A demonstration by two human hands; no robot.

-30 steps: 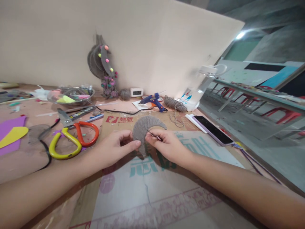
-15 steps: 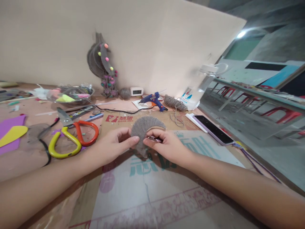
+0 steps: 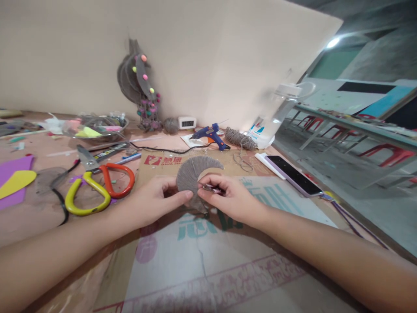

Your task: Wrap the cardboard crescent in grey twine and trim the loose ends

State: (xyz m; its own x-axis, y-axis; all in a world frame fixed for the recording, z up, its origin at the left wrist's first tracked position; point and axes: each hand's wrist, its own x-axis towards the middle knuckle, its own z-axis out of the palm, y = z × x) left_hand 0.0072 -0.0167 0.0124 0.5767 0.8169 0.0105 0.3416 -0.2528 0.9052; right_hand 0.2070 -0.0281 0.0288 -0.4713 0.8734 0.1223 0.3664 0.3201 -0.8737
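A crescent moon shape (image 3: 189, 174) wrapped in grey yarn stands tilted between my hands, above the printed cardboard. My left hand (image 3: 166, 195) grips its outer curve, thumb across the near face and fingers behind it. My right hand (image 3: 224, 195) is closed in a pinch, its fingertips touching the crescent's hollow inner edge. A small pinkish-dark bit shows inside the curled right fingers, too small to name. The lower tip of the crescent points down and right, just under my hands.
Large scissors (image 3: 87, 193) with yellow and red handles lie at left. Behind are a blue glue gun (image 3: 210, 134), grey yarn (image 3: 240, 139), a clock (image 3: 187, 123) and a decorated yarn hanging (image 3: 140, 82). A phone (image 3: 293, 176) and a clear bottle (image 3: 273, 117) are at right.
The crescent has turned slightly, its upper tip a little higher and its lower tip further right. More of its inner curve shows. Both hands keep nearly the same place.
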